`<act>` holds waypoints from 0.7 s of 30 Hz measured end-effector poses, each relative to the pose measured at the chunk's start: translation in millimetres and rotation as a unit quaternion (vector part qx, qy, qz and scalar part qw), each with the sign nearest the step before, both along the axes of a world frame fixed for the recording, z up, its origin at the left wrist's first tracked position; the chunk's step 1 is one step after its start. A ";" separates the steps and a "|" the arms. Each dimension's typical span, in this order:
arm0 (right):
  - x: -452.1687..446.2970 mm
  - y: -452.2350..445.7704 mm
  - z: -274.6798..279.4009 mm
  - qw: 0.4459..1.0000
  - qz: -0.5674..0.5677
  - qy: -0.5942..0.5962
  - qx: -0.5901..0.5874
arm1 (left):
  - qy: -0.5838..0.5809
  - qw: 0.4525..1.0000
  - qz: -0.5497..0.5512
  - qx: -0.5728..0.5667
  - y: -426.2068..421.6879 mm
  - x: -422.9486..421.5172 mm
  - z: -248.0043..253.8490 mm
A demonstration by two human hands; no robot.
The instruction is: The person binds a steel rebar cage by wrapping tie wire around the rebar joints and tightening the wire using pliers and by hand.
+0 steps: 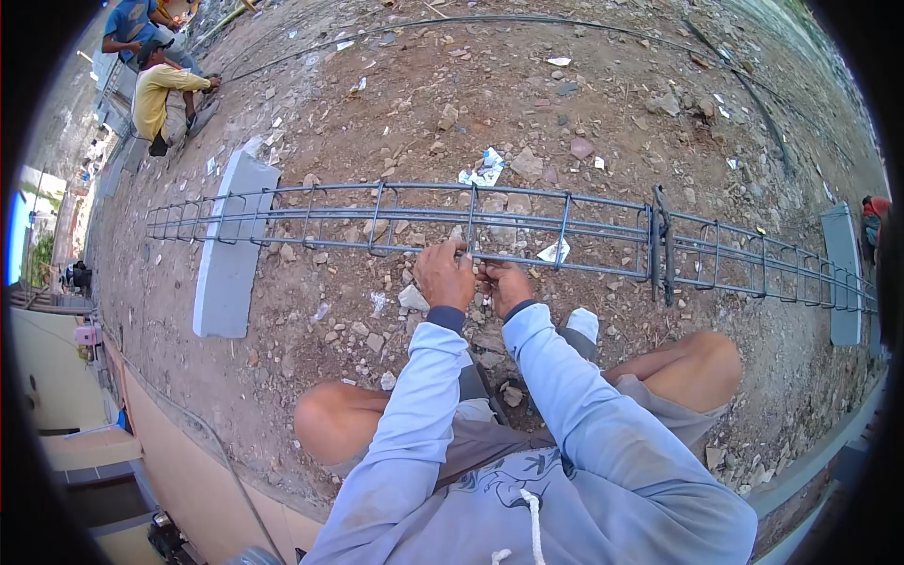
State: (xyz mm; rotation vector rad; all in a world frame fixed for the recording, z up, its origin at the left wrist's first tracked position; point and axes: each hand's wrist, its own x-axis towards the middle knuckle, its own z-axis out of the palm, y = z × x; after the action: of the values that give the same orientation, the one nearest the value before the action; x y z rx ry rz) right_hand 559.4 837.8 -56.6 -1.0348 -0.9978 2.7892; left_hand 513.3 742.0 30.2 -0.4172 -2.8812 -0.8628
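Observation:
A long steel rebar cage [527, 221] with square stirrups runs from left to right in front of me. It rests on a grey block [224, 254] at the left and another grey block [841, 273] at the right. My left hand [445, 276] is closed at the cage's near bar, beside a stirrup. Right next to it, my right hand [506, 282] is closed just below the same bar. Whatever is between the fingers of either hand is too small to make out. Dark tools or bars [661, 245] lie across the cage to the right.
Stony ground [377, 113] with rubble and paper scraps surrounds the cage. A person in a yellow shirt [160, 99] squats at the upper left, near another in blue [129, 28]. Someone in red [878, 209] is partly visible at the right edge. A wall stands at the lower left.

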 end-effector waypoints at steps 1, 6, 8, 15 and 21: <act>-4.4 -0.1 -3.0 1.000 -0.003 -0.012 -0.004 | 0.005 1.000 -0.003 0.002 -0.5 0.5 -0.9; -14.3 2.3 1.1 0.998 0.030 0.049 0.013 | 0.036 0.999 -0.005 -0.006 4.2 -3.4 -4.0; -13.7 2.1 9.0 0.999 0.026 0.039 0.006 | 0.034 0.999 -0.018 0.011 5.3 -9.5 -12.3; -6.0 -14.0 31.3 0.967 0.039 -0.097 0.233 | -0.031 0.996 0.016 0.086 5.2 -16.5 -12.7; 0.4 -41.0 40.5 0.824 0.001 -0.050 0.565 | -0.074 0.994 0.030 0.073 5.7 -13.4 1.8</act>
State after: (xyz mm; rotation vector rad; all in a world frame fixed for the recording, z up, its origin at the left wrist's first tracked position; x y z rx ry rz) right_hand 559.8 796.8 -16.1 -0.8938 -2.1706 1.5220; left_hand 500.0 747.6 32.0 -0.2607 -2.9177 -1.1311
